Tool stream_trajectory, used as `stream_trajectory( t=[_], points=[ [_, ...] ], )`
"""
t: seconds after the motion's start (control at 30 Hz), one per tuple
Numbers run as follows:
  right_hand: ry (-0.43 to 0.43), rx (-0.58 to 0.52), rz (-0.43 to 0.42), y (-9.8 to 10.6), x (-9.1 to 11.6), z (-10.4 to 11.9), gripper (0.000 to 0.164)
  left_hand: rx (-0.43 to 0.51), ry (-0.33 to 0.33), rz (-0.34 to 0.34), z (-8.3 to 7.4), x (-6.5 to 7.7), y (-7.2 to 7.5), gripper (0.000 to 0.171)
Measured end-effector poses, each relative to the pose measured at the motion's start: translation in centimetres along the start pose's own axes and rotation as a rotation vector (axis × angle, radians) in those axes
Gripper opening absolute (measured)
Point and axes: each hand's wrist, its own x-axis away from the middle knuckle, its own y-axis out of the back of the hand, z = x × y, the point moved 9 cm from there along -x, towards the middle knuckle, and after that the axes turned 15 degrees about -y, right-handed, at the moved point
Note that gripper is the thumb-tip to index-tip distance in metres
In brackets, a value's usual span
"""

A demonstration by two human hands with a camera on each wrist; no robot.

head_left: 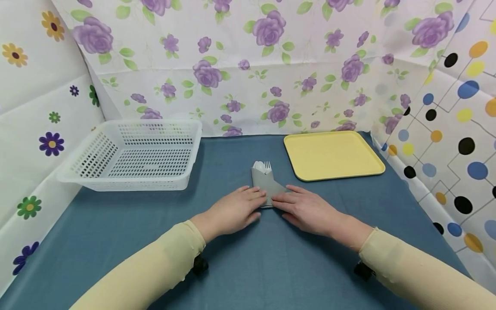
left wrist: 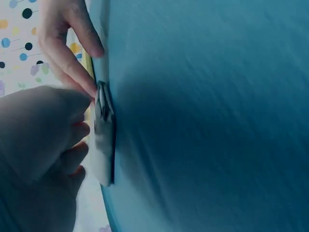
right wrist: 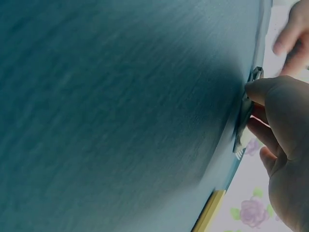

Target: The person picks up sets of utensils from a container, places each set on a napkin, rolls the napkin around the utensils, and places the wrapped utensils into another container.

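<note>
A grey cloth napkin [head_left: 273,188] lies folded around a spoon [head_left: 258,165] and a fork [head_left: 268,165], whose heads stick out at its far end. A pointed flap of the cloth spreads to the right. My left hand [head_left: 237,211] rests with extended fingers on the napkin's near left part. From the right, my right hand [head_left: 310,209] touches the cloth with its fingertips, thumb apart from the fingers. In the right wrist view, the fork's tines [right wrist: 239,154] show beyond the cloth. The cutlery handles are hidden inside the napkin.
A white perforated plastic basket [head_left: 180,183] stands at the back left. At the back right lies a yellow tray [head_left: 335,155]. A blue cloth [head_left: 267,267] covers the table, and patterned sheets [head_left: 232,56] hang behind it and on both sides.
</note>
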Motion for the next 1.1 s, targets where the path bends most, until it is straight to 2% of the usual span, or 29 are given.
stream_trajectory(
  t=[0.1,0.23,0.57,0.73,1.03,1.1],
  points=[
    [0.000,0.003,0.011,-0.2,0.2,-0.2,0.053,-0.092,-0.043,0.120,-0.2,0.3,-1.0,0.065],
    [-0.010,0.000,0.027,-0.3,0.5,-0.4,0.057,-0.122,-0.055,0.179,-0.1,0.5,-1.8,0.073],
    [-0.042,-0.022,0.062,-0.3,0.6,-0.2,0.054,-0.092,-0.059,0.194,0.0,0.6,-2.0,0.074],
    [-0.065,-0.034,0.016,0.4,-0.2,0.3,0.042,-0.087,-0.056,0.190,0.1,0.6,-2.0,0.074],
    [-0.125,-0.002,-0.084,1.0,-1.7,1.0,0.018,-0.106,-0.050,0.189,0.1,0.7,-2.1,0.072],
    [-0.134,0.012,-0.098,1.1,-2.1,1.1,0.016,-0.100,-0.048,0.183,0.0,0.7,-2.0,0.072]
  ],
)
